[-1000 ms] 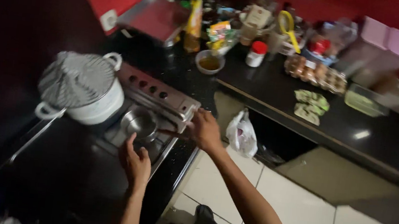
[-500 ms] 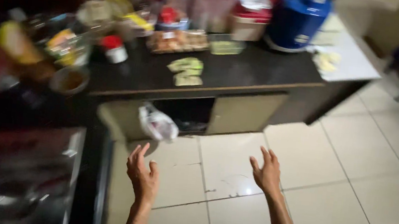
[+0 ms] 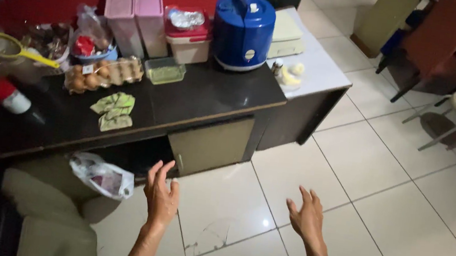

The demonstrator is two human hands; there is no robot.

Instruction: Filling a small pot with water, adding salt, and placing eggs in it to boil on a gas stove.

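Both hands hang empty over the tiled floor (image 3: 382,180), the left hand (image 3: 161,199) with fingers apart nearest the white plastic bag (image 3: 101,175) below the dark tabletop (image 3: 209,94), the right hand (image 3: 306,217) likewise spread, holding nothing.

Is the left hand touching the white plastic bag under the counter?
Apart. The head view shows the left hand open in the air, with bare floor tile between it and the plastic bag.
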